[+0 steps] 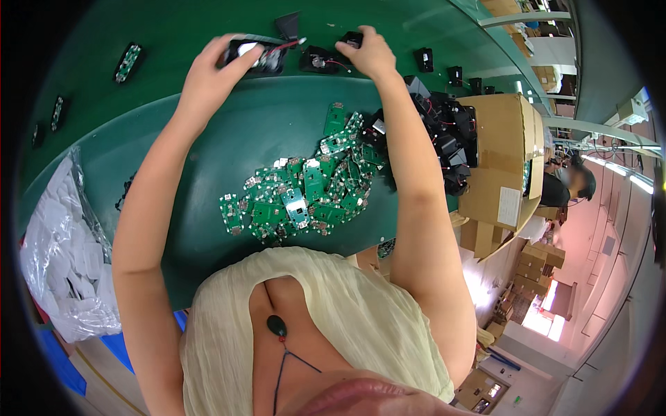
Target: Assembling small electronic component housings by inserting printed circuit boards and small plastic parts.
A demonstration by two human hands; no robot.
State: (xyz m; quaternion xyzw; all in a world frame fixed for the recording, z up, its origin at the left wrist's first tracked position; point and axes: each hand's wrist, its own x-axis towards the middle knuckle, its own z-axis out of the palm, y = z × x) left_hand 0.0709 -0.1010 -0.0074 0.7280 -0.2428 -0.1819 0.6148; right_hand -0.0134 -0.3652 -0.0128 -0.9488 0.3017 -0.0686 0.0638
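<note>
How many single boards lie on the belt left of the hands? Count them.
3 boards: one nearest the left hand, one farther left, one dim at the picture's rim. Others may be hidden.

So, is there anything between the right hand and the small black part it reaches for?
Nothing visible. The right hand already touches the black part on the green belt. The left hand holds another black part.

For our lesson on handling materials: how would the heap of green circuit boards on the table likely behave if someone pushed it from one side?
The pile of green circuit boards lies loose and overlapping, so a push would probably spread it rather than move it whole. Each board looks flat, thin and stiff, so likely light and unlikely to roll. On the smooth green table they would probably slide easily.
</note>
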